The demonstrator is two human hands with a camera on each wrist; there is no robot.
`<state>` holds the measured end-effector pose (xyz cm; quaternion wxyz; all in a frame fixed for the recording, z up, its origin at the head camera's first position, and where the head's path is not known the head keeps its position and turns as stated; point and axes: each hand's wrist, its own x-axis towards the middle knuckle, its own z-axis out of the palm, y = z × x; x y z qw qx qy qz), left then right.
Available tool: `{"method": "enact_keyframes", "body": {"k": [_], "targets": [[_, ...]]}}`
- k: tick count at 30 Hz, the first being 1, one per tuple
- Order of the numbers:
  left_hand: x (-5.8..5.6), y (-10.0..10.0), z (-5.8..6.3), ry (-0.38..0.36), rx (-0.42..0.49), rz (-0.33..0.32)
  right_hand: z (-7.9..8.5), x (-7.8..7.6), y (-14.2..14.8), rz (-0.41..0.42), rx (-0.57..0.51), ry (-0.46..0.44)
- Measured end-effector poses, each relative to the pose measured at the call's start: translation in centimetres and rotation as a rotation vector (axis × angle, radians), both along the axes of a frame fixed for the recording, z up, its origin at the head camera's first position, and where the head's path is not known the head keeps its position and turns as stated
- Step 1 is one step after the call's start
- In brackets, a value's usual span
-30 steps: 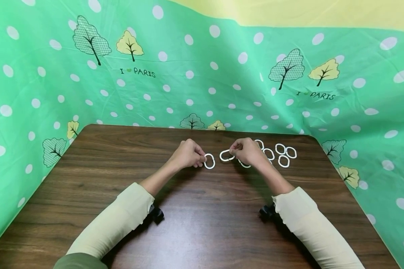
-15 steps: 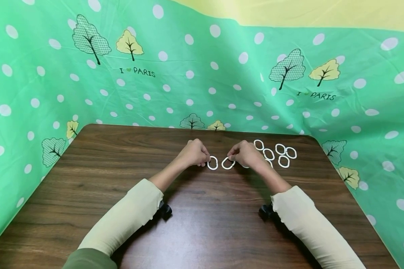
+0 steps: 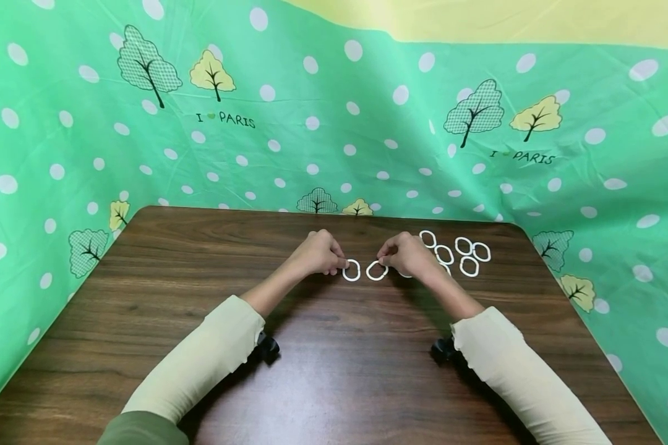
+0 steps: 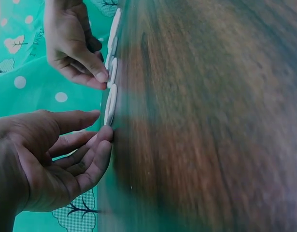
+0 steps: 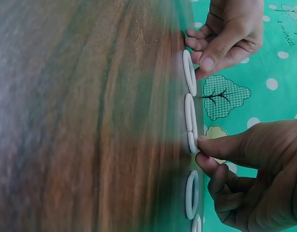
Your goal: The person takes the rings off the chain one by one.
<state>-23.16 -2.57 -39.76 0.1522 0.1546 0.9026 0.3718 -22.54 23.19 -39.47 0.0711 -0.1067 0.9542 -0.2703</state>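
Two white oval plastic links lie side by side on the dark wooden table (image 3: 334, 364), a small space between them. The fingertips of my left hand (image 3: 315, 253) touch the outer edge of the left link (image 3: 359, 271); in the left wrist view its thumb stands apart from the other fingers. My right hand (image 3: 411, 254) pinches the right link (image 3: 372, 277) between thumb and index finger at its outer end. A small break in that link's side shows in the right wrist view. Another link (image 5: 190, 195) lies partly hidden under the right hand.
To the right of the right hand lie several more white links (image 3: 444, 254). Farther right is a cluster of three links (image 3: 469, 266). A green polka-dot cloth (image 3: 323, 142) with printed trees hangs behind the table and along its sides.
Both hands have brought their links closer together and slightly nearer to me. The right link has turned from sideways to slanted. Over the last half second almost nothing has moved.
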Motion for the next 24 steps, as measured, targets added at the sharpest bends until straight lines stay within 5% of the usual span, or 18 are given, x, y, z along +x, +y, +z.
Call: {"method": "enact_keyframes", "body": {"k": [13,24], "targets": [[-0.3,-3.6,0.2,-0.041,0.064,0.029,1.8,1.5,1.6,-0.078,0.028,0.038],[-0.4,-8.3,1.0,0.04,0.057,0.059,2.7,2.5,5.5,-0.149,0.02,0.093]]}}
